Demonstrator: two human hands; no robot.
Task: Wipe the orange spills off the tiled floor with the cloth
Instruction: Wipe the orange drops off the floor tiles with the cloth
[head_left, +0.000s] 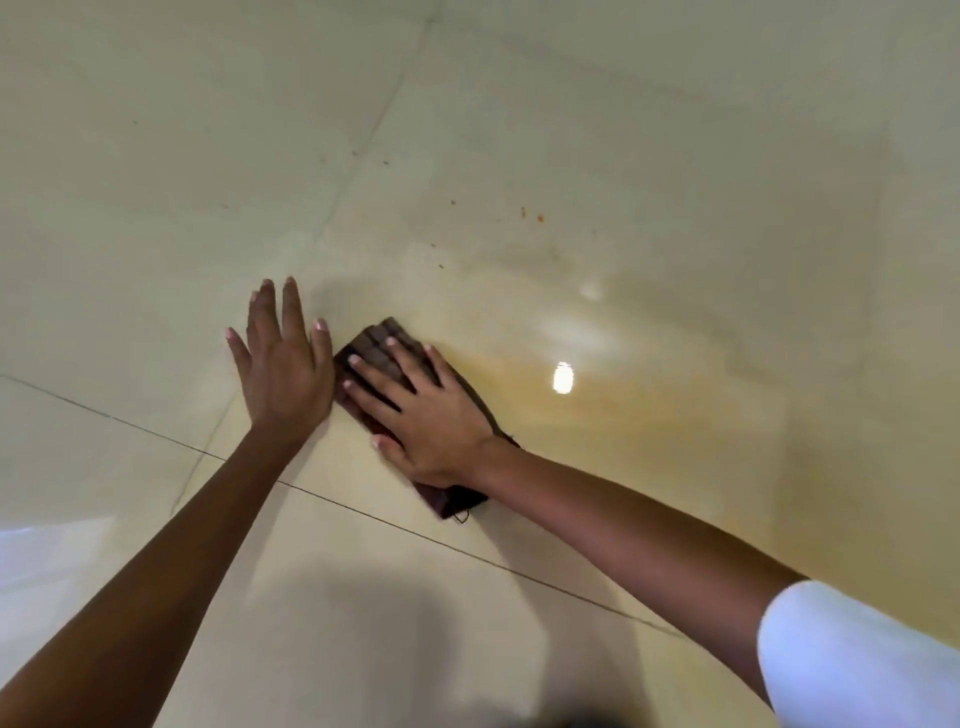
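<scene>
A folded dark brown cloth (375, 347) lies flat on the cream tiled floor (649, 130). My right hand (426, 415) presses down on it with straight, spread fingers and covers most of it. Just left of the cloth, my left hand (283, 364) rests flat on the bare tile, fingers straight and pointing away from me. Small orange specks (539, 218) dot the floor beyond the cloth. A wide, faint orange smear (649, 410) spreads over the tile to the right of my right hand.
Dark grout lines (363, 512) cross the floor under my forearms and run up towards the far left. A bright light reflection (562, 378) shines on the glossy tile right of the cloth. A white sleeve (852, 660) covers my right upper arm.
</scene>
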